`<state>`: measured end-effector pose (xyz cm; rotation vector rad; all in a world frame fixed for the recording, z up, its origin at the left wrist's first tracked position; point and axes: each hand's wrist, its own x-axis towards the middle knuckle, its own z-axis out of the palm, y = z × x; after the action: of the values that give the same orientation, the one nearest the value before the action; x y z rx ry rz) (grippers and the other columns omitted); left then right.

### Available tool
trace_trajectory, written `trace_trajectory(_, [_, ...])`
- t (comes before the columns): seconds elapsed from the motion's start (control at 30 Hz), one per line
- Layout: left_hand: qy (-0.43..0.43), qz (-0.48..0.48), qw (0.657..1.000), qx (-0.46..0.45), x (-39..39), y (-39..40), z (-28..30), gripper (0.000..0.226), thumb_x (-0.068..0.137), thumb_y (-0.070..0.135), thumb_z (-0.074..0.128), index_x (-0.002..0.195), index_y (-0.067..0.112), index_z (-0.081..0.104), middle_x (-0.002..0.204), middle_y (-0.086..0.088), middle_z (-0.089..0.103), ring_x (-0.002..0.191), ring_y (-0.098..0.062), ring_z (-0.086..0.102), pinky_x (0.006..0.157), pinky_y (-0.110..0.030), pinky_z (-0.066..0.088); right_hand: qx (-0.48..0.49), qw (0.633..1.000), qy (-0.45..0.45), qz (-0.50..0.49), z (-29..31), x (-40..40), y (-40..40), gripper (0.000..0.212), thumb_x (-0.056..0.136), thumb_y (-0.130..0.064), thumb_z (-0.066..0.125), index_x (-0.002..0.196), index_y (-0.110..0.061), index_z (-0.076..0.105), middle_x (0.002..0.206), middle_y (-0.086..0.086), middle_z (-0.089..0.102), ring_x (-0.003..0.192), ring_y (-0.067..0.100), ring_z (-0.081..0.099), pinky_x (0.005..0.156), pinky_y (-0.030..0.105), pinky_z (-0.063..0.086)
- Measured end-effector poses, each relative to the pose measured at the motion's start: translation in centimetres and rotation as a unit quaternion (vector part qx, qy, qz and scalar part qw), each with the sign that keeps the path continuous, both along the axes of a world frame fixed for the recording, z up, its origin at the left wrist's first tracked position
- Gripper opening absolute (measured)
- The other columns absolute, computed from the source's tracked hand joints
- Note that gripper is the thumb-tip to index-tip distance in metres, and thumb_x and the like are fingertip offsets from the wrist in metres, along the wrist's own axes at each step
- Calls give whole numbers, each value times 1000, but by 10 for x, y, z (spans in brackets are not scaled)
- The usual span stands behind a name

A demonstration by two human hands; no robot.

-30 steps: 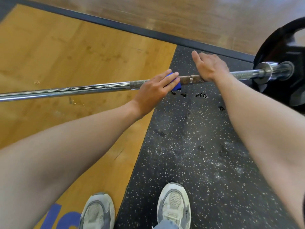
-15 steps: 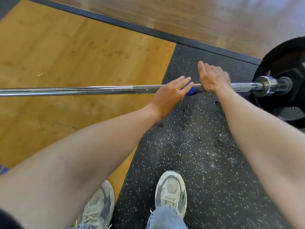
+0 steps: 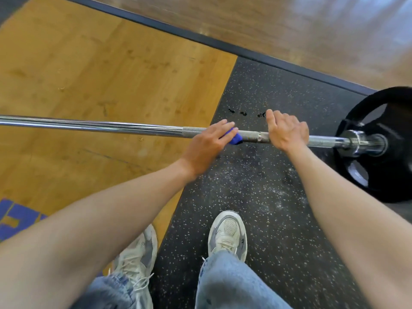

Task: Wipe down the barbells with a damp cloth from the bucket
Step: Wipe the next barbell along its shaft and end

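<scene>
Barbell (image 3: 111, 127) stretched level across the view, from the left edge over the wooden platform (image 3: 100, 74) to the black weight plate (image 3: 383, 152) at the right edge. Smooth chrome shaft over the wood, knurled section over the speckled black rubber floor (image 3: 256, 186).

Left hand (image 3: 206, 144) laid over the knurled part of the bar just past the seam between wood and rubber, fingers stretched along the top and pressing a blue cloth (image 3: 234, 139) onto the metal; only a small fold of cloth showing, poking out beneath the fingertips on the near side of the bar. Whether the thumb curls under the bar cannot be told.

Right hand (image 3: 287, 130) clamped round the bar near the left one, fingers curled over the top, thumb pointing away along the far side. A short bare stretch of knurling with a thin ring mark between the two hands. Between right hand and plate, more bare knurled shaft, then the chrome collar (image 3: 356, 142) against the plate.

A few dark wet spots (image 3: 244, 113) on the rubber just beyond the bar, between the hands. Two pale sneakers below: left sneaker (image 3: 142, 248) astride the wood-rubber seam, right sneaker (image 3: 227, 233) fully on the rubber, blue jeans (image 3: 229, 284) above both. Blue lettering (image 3: 15, 217) on the wood at the left edge. Black border strip (image 3: 200, 39) running diagonally along the platform's far edge.
</scene>
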<state>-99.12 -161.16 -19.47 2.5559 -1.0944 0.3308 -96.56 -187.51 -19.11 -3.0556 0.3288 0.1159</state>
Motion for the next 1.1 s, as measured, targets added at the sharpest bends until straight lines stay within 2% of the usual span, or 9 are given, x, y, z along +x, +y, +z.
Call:
trace_trajectory(0.1, [29, 24, 999, -8, -15, 19, 0, 66, 73, -19, 75, 134, 2, 64, 137, -15, 64, 126, -37, 61, 92, -43, 57, -12, 1000, -11, -10, 1, -24, 7, 67, 101, -58, 7, 104, -17, 59, 102, 12, 67, 97, 34, 59, 79, 46, 34])
trace_trajectory(0.2, [66, -7, 998, -23, -30, -9, 5, 61, 76, -18, 73, 133, 1, 64, 136, -16, 64, 127, -38, 61, 94, -43, 56, -30, 999, -20, -21, 1, -49, 13, 72, 98, -59, 2, 112, -19, 61, 99, 9, 67, 93, 32, 59, 76, 43, 33])
trace_trajectory(0.4, [80, -63, 994, -25, -53, 3, -5, 62, 81, -15, 70, 139, 5, 60, 143, -12, 59, 133, -34, 56, 103, -46, 54, -6, 998, -38, -54, 3, -95, 24, 62, 99, -53, 9, 103, -22, 63, 92, 4, 68, 87, 28, 58, 82, 44, 40])
trace_trajectory(0.57, [39, -33, 999, 10, -62, 65, -3, 39, 97, 5, 59, 136, 3, 62, 138, -15, 62, 127, -35, 61, 98, -45, 56, 7, 994, -74, -77, 3, -128, 38, 55, 103, -50, 18, 100, -22, 65, 95, 3, 70, 89, 25, 60, 86, 42, 38])
trace_trajectory(0.67, [61, -31, 998, 11, -78, 55, -5, 46, 89, -2, 73, 134, 3, 63, 136, -14, 64, 127, -35, 61, 98, -44, 57, 7, 996, -51, -75, 4, -145, 44, 53, 101, -48, 13, 95, -24, 60, 95, 1, 68, 83, 21, 52, 83, 41, 34])
trace_trajectory(0.77, [89, -72, 993, -13, -92, 21, -2, 43, 87, 1, 77, 129, 2, 67, 130, -14, 67, 121, -35, 64, 92, -45, 59, 12, 998, 27, -53, 7, -155, 37, 53, 101, -49, 12, 116, -25, 57, 117, 3, 66, 103, 24, 56, 103, 50, 31])
trace_trajectory(0.87, [95, -112, 989, -12, -103, 0, 11, 41, 82, 0, 80, 122, -1, 69, 121, -15, 70, 112, -35, 68, 84, -43, 61, 21, 999, 31, -24, 8, -149, 41, 58, 103, -53, 15, 138, -23, 51, 137, 3, 60, 132, 24, 50, 119, 55, 13])
trace_trajectory(0.97, [62, -147, 987, 15, -100, 33, 14, 56, 75, -9, 80, 129, -1, 66, 128, -16, 67, 115, -34, 67, 87, -40, 59, 88, 996, 22, 7, 8, -146, 56, 58, 102, -55, 14, 134, -26, 53, 138, 0, 60, 134, 21, 48, 120, 57, 14])
trace_trajectory(1.1, [52, -135, 988, 58, -92, 98, 18, 55, 82, -10, 75, 135, -2, 61, 135, -18, 63, 120, -35, 64, 84, -44, 62, 103, 994, 21, 15, 6, -158, 64, 63, 102, -60, 15, 133, -23, 56, 133, 5, 63, 126, 25, 54, 115, 56, 28])
